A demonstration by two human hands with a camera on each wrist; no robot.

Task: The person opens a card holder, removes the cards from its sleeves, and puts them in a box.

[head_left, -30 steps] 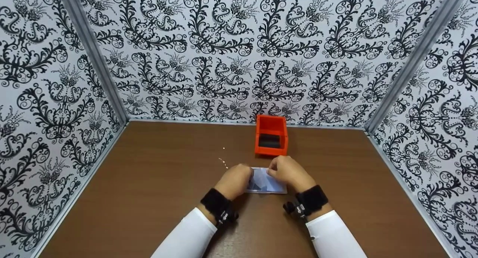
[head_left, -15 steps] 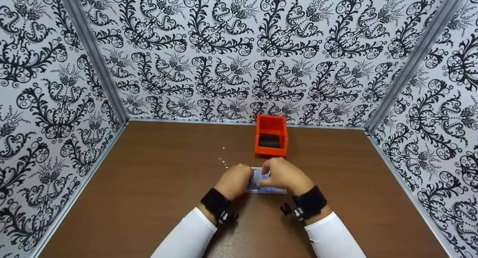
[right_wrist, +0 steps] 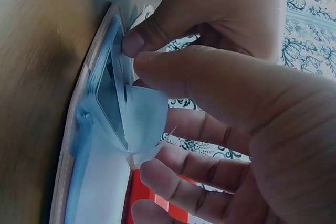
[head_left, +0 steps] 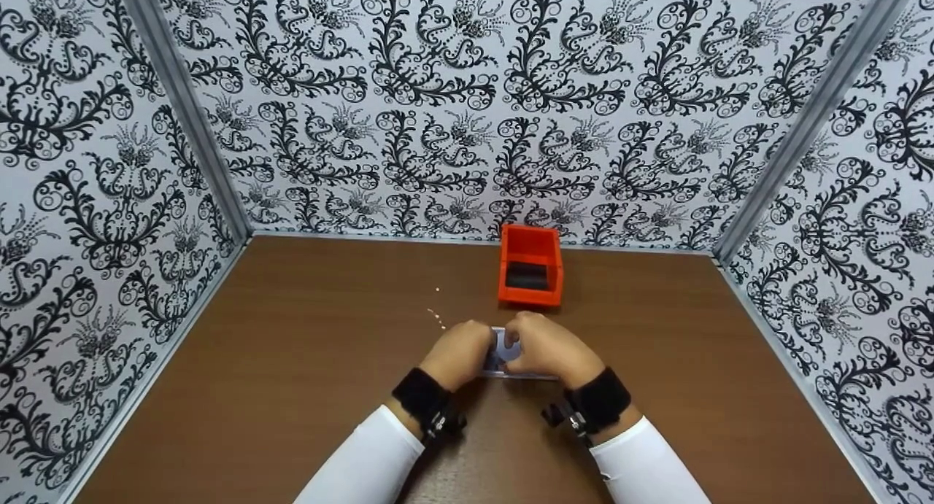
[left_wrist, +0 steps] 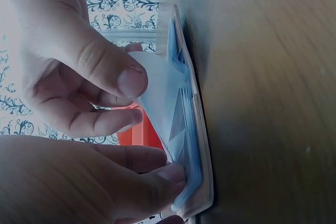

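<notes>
A card holder (head_left: pixel 503 365) with several bluish clear plastic sleeves (left_wrist: pixel 191 145) lies open on the table, its thin brownish cover (right_wrist: pixel 65 166) underneath. At its left side my left hand (head_left: pixel 463 351) pinches the sleeve edges between thumb and fingers. From the right, my right hand (head_left: pixel 558 351) holds a translucent sleeve leaf (right_wrist: pixel 144 114), raised and curved, with the thumb on its edge and fingers behind. In the right wrist view both thumbs come close together by the sleeve opening. The right hand hides much of the holder in the head view.
Behind the holder stands an orange bin (head_left: pixel 530 267) with a dark inside bottom. Small pale specks (head_left: pixel 438 316) mark the brown table (head_left: pixel 328 329) left of it. Patterned walls (head_left: pixel 438 125) close off the back and both sides.
My right hand has moved left across the holder, from its right part to near my left hand, its thumb and fingers parting on the way. The left hand has stayed in place.
</notes>
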